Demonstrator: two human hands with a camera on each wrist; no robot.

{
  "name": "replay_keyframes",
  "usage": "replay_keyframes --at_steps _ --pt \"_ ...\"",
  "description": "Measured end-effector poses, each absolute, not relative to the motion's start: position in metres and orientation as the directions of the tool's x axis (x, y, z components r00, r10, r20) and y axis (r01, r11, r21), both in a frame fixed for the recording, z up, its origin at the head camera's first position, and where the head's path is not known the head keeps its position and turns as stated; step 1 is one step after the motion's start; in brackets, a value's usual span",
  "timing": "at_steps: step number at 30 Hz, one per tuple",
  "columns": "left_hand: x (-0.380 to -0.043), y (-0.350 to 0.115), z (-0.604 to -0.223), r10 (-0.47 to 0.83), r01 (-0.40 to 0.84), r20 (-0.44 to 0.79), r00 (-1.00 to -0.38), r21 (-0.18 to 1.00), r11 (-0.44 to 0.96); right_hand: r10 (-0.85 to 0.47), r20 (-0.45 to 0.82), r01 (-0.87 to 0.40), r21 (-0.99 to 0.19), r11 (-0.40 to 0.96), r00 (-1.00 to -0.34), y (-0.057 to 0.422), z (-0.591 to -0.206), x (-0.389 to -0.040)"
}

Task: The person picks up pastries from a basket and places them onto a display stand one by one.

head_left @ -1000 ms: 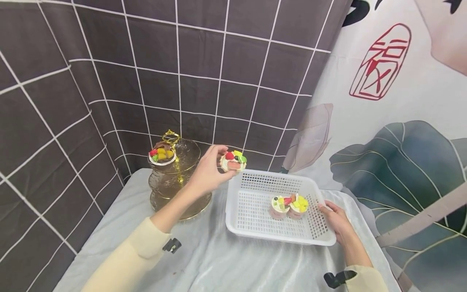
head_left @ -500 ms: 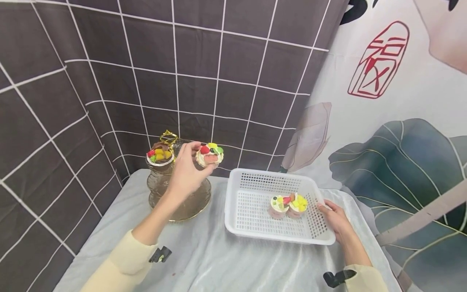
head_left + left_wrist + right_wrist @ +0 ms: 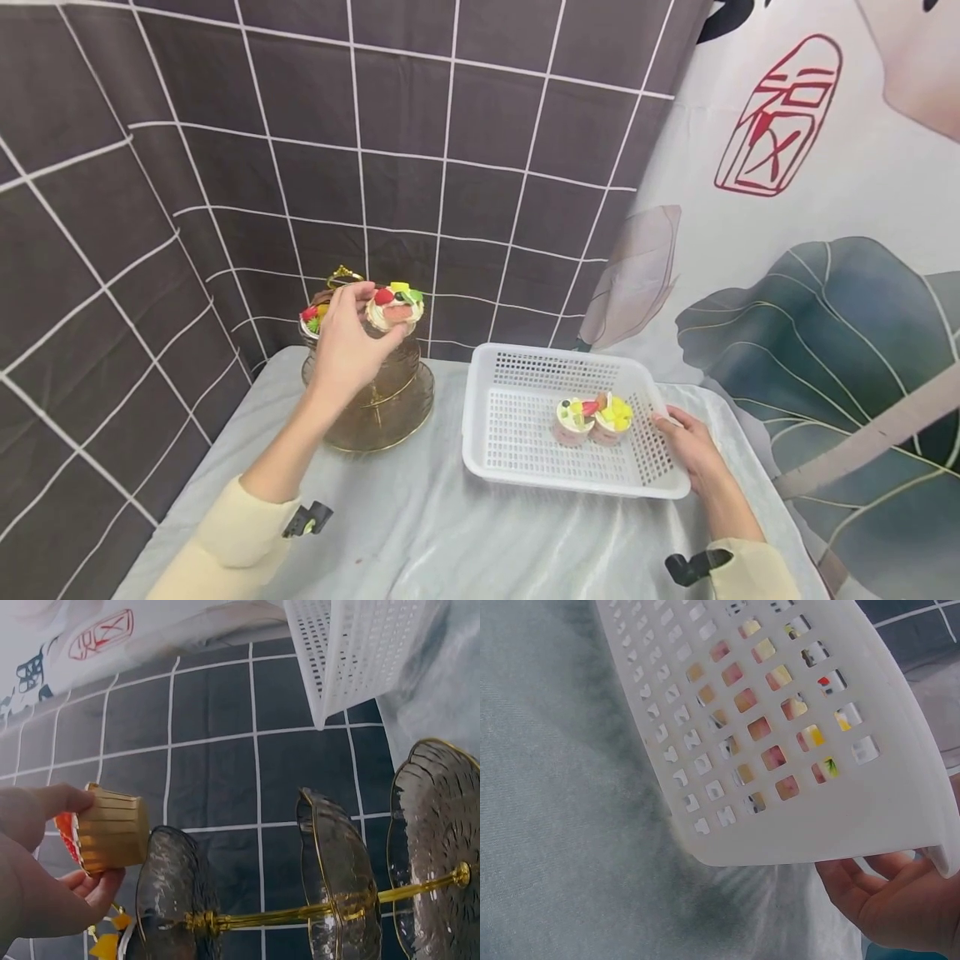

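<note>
A cupcake [image 3: 395,307] topped with cream and fruit is pinched between the thumb and fingers of my left hand [image 3: 347,346]. In the left wrist view its gold pleated cup [image 3: 116,834] is right at the top plate of a three-tier cake stand [image 3: 337,874], which has smoky plates and a gold post. Another fruit-topped cupcake [image 3: 308,320] on the stand's top tier is partly hidden behind my left hand. My right hand [image 3: 692,454] grips the right end of a white perforated basket [image 3: 573,486]. Inside lie two cupcakes, one with mixed fruit [image 3: 572,425], the other with yellow pieces [image 3: 613,419].
Pale shiny cloth [image 3: 450,533] covers the table. Behind the stand hangs a dark curtain [image 3: 405,192] with a white grid, meeting a printed white curtain [image 3: 697,292] on the right. The basket stands to the right of the cake stand.
My left hand has carried the cupcake leftward from over the basket's left edge to the stand's top tier. My right hand keeps its grip on the basket, which has barely moved.
</note>
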State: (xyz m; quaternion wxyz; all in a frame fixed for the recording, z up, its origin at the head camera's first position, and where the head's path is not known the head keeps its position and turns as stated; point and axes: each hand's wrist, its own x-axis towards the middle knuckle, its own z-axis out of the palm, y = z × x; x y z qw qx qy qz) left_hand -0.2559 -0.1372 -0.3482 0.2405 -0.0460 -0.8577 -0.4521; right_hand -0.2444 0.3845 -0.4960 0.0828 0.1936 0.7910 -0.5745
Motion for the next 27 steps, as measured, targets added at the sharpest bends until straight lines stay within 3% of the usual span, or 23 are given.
replay_keyframes --at_steps 27 --pt "-0.2620 -0.1397 -0.3514 -0.194 0.247 0.527 -0.827 0.652 0.717 0.219 -0.331 0.385 -0.876 0.289 -0.918 0.3825 -0.4960 -0.2428"
